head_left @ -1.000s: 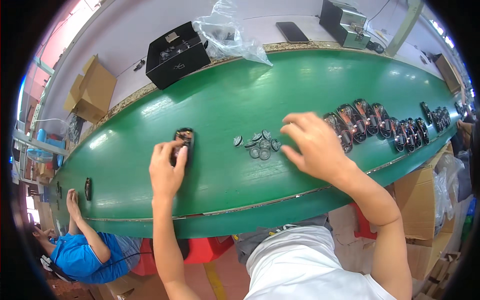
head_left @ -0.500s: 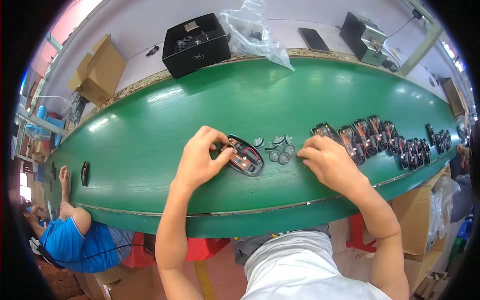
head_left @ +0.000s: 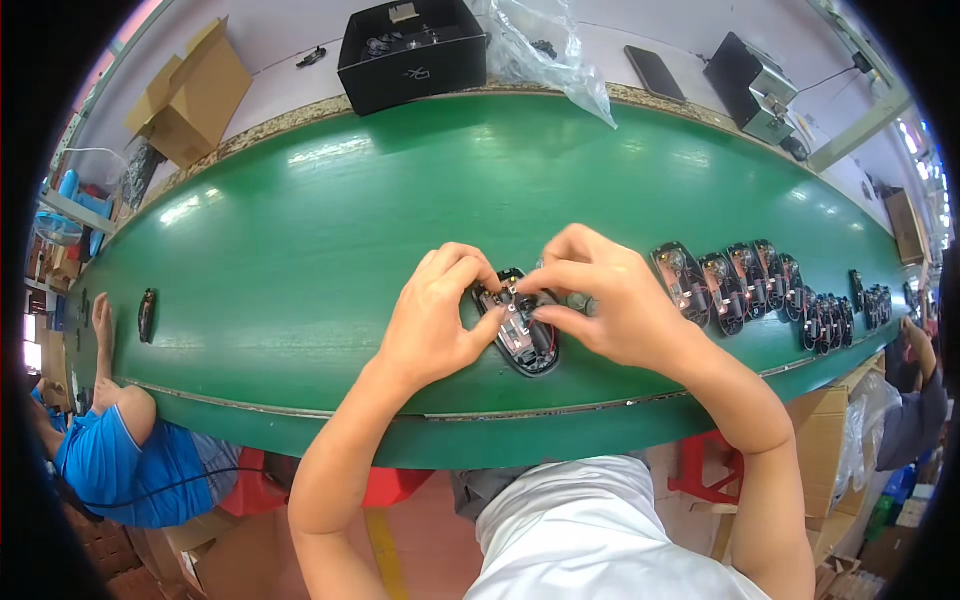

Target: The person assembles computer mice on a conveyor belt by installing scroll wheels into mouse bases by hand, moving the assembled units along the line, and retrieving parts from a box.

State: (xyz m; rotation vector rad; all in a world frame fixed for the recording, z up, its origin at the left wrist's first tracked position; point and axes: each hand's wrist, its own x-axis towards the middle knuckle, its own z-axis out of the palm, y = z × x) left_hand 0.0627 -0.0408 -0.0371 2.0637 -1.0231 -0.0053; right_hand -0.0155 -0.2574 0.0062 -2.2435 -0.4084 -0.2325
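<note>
An opened dark oval shell with a circuit board and thin wires inside, like the lower half of a computer mouse [head_left: 527, 340], rests on the green table in front of me. My left hand [head_left: 445, 310] grips its left side, thumb and fingers closed at the edge. From the other side my right hand [head_left: 610, 300] reaches over it, thumb and fingertips bent together above the board. What those fingertips hold, if anything, is too small to make out. Behind the right fingers small round wheels [head_left: 578, 301] lie mostly hidden.
Several similar opened mouse halves [head_left: 722, 292] stand in rows to the right. At the back are a black box [head_left: 415, 62], a clear plastic bag [head_left: 548, 50], a phone [head_left: 655, 74], a metal device [head_left: 752, 88] and a cardboard box [head_left: 190, 95]. A person in blue [head_left: 130, 460] sits at left.
My right hand has moved left from beside the small wheels to the mouse half. The mouse half has shifted slightly right and nearer, turned more upright, with my left hand on it. The view has shifted.
</note>
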